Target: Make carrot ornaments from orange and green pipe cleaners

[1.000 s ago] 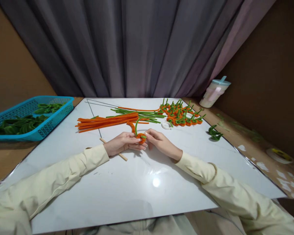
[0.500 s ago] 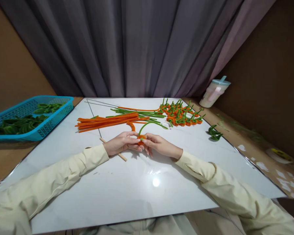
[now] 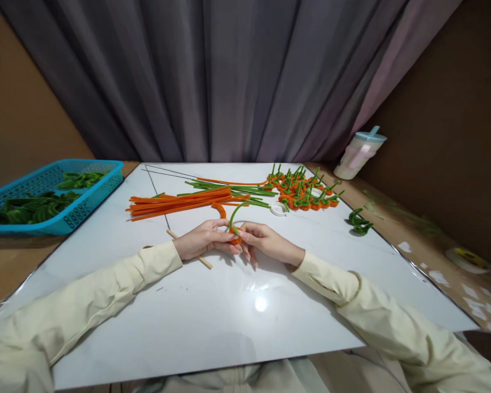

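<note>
Over the middle of the table, my left hand point(image 3: 204, 239) pinches a small coiled orange pipe-cleaner piece point(image 3: 237, 240) between thumb and fingers. An orange tail point(image 3: 219, 209) sticks up behind that hand. A green pipe cleaner point(image 3: 232, 214) runs through the coil and arches up and over to the right. My right hand point(image 3: 268, 244) is closed at the coil's right side, its thumb and finger pinching the green pipe cleaner's short end at the centre. Its other fingers hang loosely below. Part of the coil is hidden by the fingers.
Beyond my hands lie bundles of orange pipe cleaners point(image 3: 180, 204) and green ones point(image 3: 229, 188). Finished orange coils with green stems point(image 3: 298, 188) cluster back right, near a white ring point(image 3: 279, 209). A wooden stick point(image 3: 204, 262) lies by my left hand. A blue basket point(image 3: 69, 218) stands left, a tumbler point(image 3: 360, 154) right.
The green pipe cleaner's arch has drawn in to the left and its long end reaches less far right, uncovering the white ring. The orange coil has tilted slightly; both hands stay almost in place.
</note>
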Demonstrator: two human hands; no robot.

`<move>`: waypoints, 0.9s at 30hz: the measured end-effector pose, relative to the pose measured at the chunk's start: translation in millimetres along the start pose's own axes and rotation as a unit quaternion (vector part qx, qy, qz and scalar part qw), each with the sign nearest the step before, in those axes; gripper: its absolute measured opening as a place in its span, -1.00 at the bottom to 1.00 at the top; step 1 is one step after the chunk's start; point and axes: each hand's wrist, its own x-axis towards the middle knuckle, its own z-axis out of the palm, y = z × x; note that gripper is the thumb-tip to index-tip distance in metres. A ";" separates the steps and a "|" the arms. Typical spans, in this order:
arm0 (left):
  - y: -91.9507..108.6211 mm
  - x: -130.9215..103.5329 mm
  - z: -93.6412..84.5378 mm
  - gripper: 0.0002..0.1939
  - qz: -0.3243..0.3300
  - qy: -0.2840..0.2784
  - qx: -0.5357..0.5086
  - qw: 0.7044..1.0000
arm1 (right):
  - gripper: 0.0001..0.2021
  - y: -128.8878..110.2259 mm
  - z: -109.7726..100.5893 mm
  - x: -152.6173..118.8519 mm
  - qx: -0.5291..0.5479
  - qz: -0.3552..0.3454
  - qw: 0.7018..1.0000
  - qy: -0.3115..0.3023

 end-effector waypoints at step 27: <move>62.8 -40.2 29.1 -0.80 0.374 0.234 0.504 0.742 | -0.92 -66.8 -9.1 14.7 -0.477 -0.397 0.762 0.187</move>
